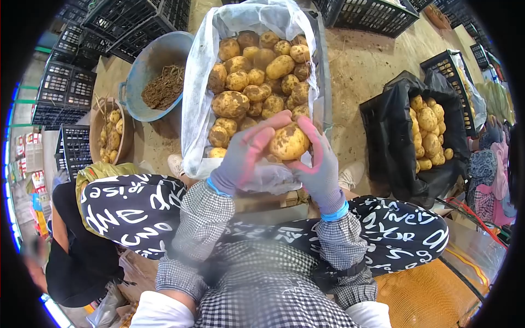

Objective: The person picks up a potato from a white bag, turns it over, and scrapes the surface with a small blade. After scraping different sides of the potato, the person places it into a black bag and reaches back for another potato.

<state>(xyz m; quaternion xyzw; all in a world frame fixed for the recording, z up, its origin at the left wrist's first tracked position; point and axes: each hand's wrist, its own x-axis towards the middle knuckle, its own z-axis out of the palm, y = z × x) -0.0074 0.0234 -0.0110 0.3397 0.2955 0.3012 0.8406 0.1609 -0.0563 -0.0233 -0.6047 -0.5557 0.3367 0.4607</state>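
Two gloved hands, yours, meet just above your knees, which are covered in black cloth with white lettering. Your checked sleeves reach up to them. The left hand [244,156] stretches its fingers along the near and top side of a single potato [289,142]. The right hand [320,164] cups that potato from the right and underneath, so both hands press on it together. The potato is yellow-brown with dark patches of soil and is held at the near edge of a long crate [194,109].

That crate is lined with a white sheet, is heaped with similar potatoes and runs straight away from you. To its left a round basket [98,128] holds smaller potatoes, and beyond it a blue tub [158,52] holds a clump of brown soil and roots. To your right, well apart, a crate with a black liner [388,136] is partly filled with potatoes. Another person's patterned clothing shows at the far right edge. Farthest off, empty black crates [82,87] stand stacked on the sandy floor.
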